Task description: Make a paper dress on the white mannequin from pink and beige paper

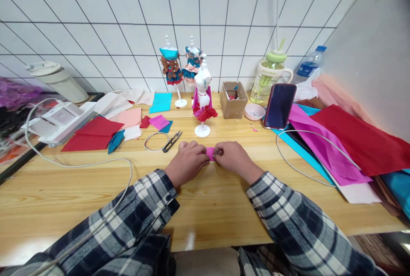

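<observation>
A small piece of magenta crepe paper (210, 153) is stretched between my two hands, low over the wooden table. My left hand (191, 159) is closed on its left end, and my right hand (233, 158) pinches its right end. Just beyond them stands a white mini dress form (203, 80) with a red and magenta ruffled skirt. To the left of my left hand lie a pair of black thread snips (172, 141) and a loop of wire (156, 141).
Two dressed mini forms (171, 71) stand behind, beside a cardboard box (235, 101) and a pink bowl (254, 111). A phone (279, 106) leans upright. Coloured paper sheets (361, 139) cover the right side; red paper (96, 133) and a white cable (96, 163) lie left.
</observation>
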{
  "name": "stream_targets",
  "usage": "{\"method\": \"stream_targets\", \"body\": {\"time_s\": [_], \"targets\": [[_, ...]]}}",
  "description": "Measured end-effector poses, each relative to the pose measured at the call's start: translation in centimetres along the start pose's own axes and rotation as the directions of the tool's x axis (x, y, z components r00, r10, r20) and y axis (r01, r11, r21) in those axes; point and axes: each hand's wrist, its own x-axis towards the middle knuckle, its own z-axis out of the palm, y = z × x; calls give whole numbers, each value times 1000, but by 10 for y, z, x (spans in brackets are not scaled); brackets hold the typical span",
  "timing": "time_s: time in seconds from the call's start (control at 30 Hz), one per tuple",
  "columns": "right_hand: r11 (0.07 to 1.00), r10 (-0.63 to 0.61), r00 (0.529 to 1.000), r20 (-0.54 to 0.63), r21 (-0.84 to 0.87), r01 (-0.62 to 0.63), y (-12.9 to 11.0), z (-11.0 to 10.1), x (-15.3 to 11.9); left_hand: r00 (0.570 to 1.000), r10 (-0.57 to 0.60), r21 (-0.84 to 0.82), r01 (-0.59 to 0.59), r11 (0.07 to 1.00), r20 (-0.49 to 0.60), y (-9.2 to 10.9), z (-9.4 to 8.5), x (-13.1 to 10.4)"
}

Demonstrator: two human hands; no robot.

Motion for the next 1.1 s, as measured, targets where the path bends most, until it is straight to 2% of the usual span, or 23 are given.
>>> {"method": "stream_targets", "body": {"time_s": [0.07,0.17,0.27,0.37,0.43,0.53,0.7,0.93,1.1], "targets": [[1000,-10,1000,-12,-19,10,1,1,-1,999,17,-17,-16,1000,51,1,0,1],[996,-47,996,-80,-77,41,6,1,-4,998,-11,-9,11,1000,67,2,-3,2],[984,-165,979,-122,-94,154,13,-2,-8,997,-30,-15,31,999,67,3,-4,1],[931,-348,937,-41,-129,341,18,-5,-10,997,-39,-32,41,999,68,2,-4,1],[904,-393,920,18,-174,390,18,-6,-10,997,-44,-34,46,998,65,1,-2,0],[897,-378,925,42,-230,377,15,-5,-10,997,-52,-52,55,997,52,0,0,0],[892,-359,933,16,-289,348,10,-4,-12,998,-53,-55,56,997,41,0,2,1],[908,-383,922,-60,-206,364,7,-4,-16,998,-61,-14,61,998,-3,2,-3,0],[911,-396,914,-88,-165,379,7,-2,-15,995,-92,-84,88,993,-44,3,-4,-1]]}}
